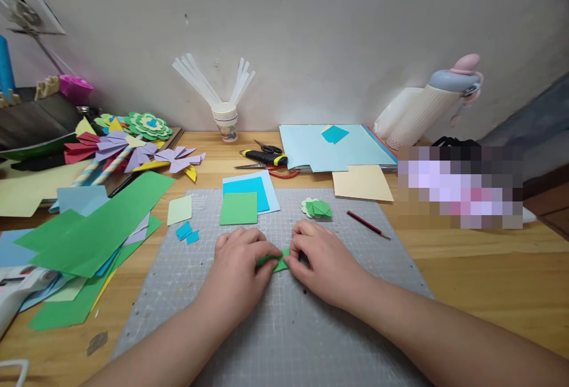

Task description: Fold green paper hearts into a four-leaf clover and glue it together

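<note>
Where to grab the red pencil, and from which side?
Mid-shaft on the red pencil, probably best from above with the right hand, the nearer one, pinching across its long sides. It's slim and lies flat on the cutting mat, slanted, with its sharpened tip toward the right and the person; avoid that end.

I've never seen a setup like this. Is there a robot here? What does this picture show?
No robot: these are a person's bare hands. The one picture comes from a camera worn on their head, looking forward and down. The left hand and right hand both hold a small green paper over a grey mat. Farther back on the mat lie a green square, overlapping blue sheets, and, to the right, a pencil. Beyond the mat, paper cups with white strips stand on the wooden table.
</note>
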The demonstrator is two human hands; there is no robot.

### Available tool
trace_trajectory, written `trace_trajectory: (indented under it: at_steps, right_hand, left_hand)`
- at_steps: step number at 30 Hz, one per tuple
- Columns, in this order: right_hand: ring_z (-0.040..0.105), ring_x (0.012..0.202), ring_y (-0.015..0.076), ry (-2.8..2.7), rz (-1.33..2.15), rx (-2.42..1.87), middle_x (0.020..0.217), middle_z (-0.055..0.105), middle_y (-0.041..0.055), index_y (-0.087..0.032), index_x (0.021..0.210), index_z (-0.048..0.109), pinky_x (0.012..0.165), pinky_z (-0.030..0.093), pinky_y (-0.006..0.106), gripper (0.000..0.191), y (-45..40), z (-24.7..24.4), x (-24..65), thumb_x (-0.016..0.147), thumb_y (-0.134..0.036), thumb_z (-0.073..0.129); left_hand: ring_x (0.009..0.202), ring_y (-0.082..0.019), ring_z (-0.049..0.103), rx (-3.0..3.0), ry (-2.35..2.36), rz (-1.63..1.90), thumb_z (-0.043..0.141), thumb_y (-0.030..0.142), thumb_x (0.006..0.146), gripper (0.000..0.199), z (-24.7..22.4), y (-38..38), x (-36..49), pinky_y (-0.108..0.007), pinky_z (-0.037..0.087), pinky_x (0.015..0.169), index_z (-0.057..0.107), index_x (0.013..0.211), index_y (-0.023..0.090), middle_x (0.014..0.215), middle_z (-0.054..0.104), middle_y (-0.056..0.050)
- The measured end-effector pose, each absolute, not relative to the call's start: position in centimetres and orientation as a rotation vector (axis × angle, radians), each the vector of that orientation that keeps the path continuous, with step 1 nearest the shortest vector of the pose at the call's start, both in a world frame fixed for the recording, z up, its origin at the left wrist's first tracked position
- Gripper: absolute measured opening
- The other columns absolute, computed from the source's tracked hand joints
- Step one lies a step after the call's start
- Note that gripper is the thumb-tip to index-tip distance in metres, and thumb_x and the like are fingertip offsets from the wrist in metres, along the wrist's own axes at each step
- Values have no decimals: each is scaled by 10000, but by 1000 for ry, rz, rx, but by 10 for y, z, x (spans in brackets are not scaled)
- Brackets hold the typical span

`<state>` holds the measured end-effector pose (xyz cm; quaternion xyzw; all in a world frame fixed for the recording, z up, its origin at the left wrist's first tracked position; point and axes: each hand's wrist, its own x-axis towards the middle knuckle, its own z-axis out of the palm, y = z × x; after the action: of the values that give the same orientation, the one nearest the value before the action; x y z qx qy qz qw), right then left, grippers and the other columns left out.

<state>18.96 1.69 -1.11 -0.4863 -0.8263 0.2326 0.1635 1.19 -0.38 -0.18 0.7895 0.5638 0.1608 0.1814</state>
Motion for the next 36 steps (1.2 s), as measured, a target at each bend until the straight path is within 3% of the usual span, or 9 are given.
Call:
trace_trajectory:
  at_steps: [6, 10, 15, 21, 32, 36]
  right_hand:
    - [495, 786, 155, -2347, 626, -1292, 853, 538, 23, -179, 792, 568, 673, 341, 285, 54, 12, -6, 194, 832, -181, 533]
    - [498, 693, 155, -2556, 476, -1076, 732, 564, 5, -219, 891, 636, 643, 307, 304, 201, 0, 1, 197, 904, -234, 436]
    - [547, 657, 176, -2717, 301, -1076, 750, 645, 10, -218, 986, 650, 618, 271, 330, 220, -13, 1, 194, 893, -241, 452]
    - [589, 681, 181, -2783, 382, -1101, 797, 680, 21, -197, 1030, 633, 617, 280, 327, 248, -13, 2, 191, 913, -234, 417]
    - [580, 672, 181, -2888, 416, -921, 775, 669, 5, -266, 1137, 559, 595, 254, 314, 282, -17, 5, 189, 926, -357, 397]
    - [593, 626, 169, -2789, 418, -1052, 736, 682, 6, -226, 1106, 582, 585, 256, 319, 307, -17, 9, 193, 934, -293, 337]
  left_hand:
    - [872, -196, 525, 2245, 1589, 426, 549, 225, 849, 181, -5, -2, 7, -361, 294, 771, 702, 843, 323, 858, 607, 10]
    - [876, -193, 519, 2229, 1596, 421, 566, 234, 843, 158, -7, -2, 6, -358, 297, 774, 697, 842, 321, 851, 597, 17]
    - [878, -192, 518, 2229, 1609, 418, 571, 247, 843, 142, -8, -1, 6, -363, 295, 782, 697, 835, 312, 854, 600, 17]
    - [875, -197, 508, 2260, 1616, 386, 534, 232, 860, 184, -6, -1, 7, -366, 294, 776, 699, 835, 310, 848, 593, 5]
    - [879, -204, 500, 2235, 1645, 400, 482, 237, 892, 269, -8, -2, 6, -370, 289, 747, 719, 840, 354, 855, 596, -2]
    - [880, -205, 493, 2234, 1641, 401, 497, 240, 885, 253, -8, -2, 5, -369, 293, 749, 717, 839, 356, 853, 592, -3]
